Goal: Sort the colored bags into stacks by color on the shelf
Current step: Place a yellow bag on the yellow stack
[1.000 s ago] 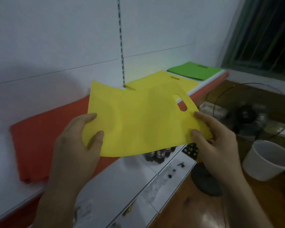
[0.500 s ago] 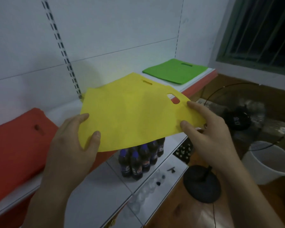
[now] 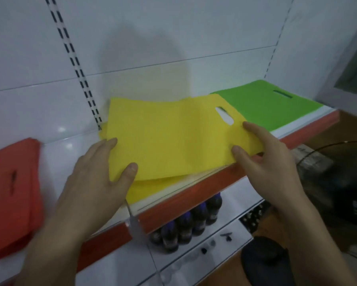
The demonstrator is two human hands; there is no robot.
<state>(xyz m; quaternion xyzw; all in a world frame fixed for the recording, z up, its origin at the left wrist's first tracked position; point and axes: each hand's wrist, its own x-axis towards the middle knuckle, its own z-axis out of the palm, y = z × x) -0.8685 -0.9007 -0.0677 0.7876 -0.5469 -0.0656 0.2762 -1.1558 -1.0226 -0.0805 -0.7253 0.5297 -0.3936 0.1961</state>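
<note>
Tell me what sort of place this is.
Probably a small shop: a red-edged display shelf, slotted wall uprights, and bottled drinks grouped on the shelf below.

Bunch of dark bottles (image 3: 191, 223) with purplish tops on the lower shelf (image 3: 115, 269), small black bits (image 3: 226, 236) just beside them, black fan (image 3: 342, 182) off right.

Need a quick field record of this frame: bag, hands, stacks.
held item: yellow bag, spread flat over the yellow stack
left hand: holds its left edge, thumb on top
right hand: pinches its right edge near the handle slot
other stacks: red stack left, green stack right
support: shelf with red front edge
below: dark bottles
</note>
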